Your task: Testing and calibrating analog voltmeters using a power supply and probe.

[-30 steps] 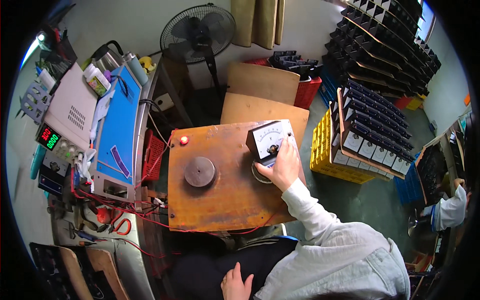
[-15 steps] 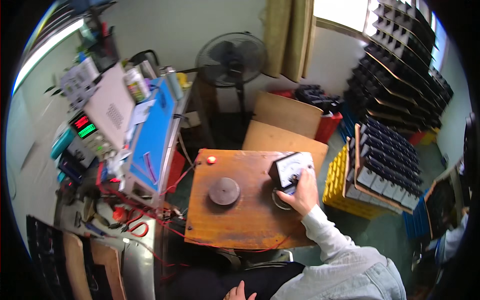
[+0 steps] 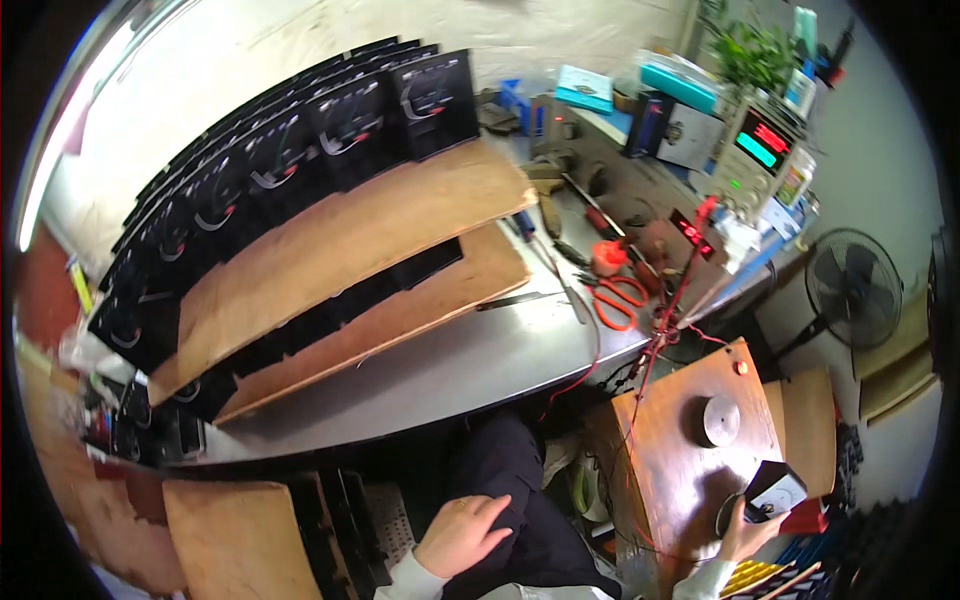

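Note:
At the right, above the wooden stool-like table (image 3: 650, 450), my right hand (image 3: 745, 535) is closed around a black panel meter (image 3: 778, 490) with a white dial. A dark round piece (image 3: 726, 514) lies just beside that hand on the wood, partly hidden by it. Farther up the tabletop sits a grey round metal disc (image 3: 720, 421), apart from the hand. My left hand (image 3: 463, 537) is over my lap with nothing in it, thumb and fingers apart.
Rows of black meters (image 3: 350, 120) stand on wooden boards (image 3: 380, 215) on the metal bench (image 3: 430, 365). Orange-handled scissors (image 3: 620, 302), red wires (image 3: 660, 345) and a power supply (image 3: 757, 150) with lit digits are beyond. A fan (image 3: 853, 285) stands at right.
The view has swung left, bringing the bench with rows of meters into sight. My right hand still holds the meter over the wooden table; my left hand now shows more fully.

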{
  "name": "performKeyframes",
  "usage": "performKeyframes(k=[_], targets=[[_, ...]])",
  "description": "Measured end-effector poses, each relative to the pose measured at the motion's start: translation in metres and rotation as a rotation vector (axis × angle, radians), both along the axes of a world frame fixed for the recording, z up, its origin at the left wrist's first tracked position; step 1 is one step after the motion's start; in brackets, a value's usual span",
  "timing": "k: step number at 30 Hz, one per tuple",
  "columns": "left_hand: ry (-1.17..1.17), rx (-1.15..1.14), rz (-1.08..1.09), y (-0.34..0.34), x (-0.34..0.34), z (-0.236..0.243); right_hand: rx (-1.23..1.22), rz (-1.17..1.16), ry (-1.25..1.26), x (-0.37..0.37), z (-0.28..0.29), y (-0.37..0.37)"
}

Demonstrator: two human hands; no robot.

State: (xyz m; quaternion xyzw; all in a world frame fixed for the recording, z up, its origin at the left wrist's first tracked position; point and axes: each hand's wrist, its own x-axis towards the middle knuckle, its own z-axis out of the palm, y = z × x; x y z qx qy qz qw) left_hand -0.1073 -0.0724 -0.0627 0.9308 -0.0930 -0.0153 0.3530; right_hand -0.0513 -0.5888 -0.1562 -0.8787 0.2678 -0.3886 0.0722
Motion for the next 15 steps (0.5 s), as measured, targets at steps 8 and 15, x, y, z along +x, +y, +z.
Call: performKeyframes(k=[8, 15], targets=[[-0.397, -0.235, 0.375, -0.01, 0.04, 0.047, 0.24, 1.075, 0.165, 0.069, 0.125, 0.318], [-0.336, -0.505, 0.394, 0.071, 0.097, 0.033, 0.179, 1.301, 0.289, 0.076, 0.157, 0.429]])
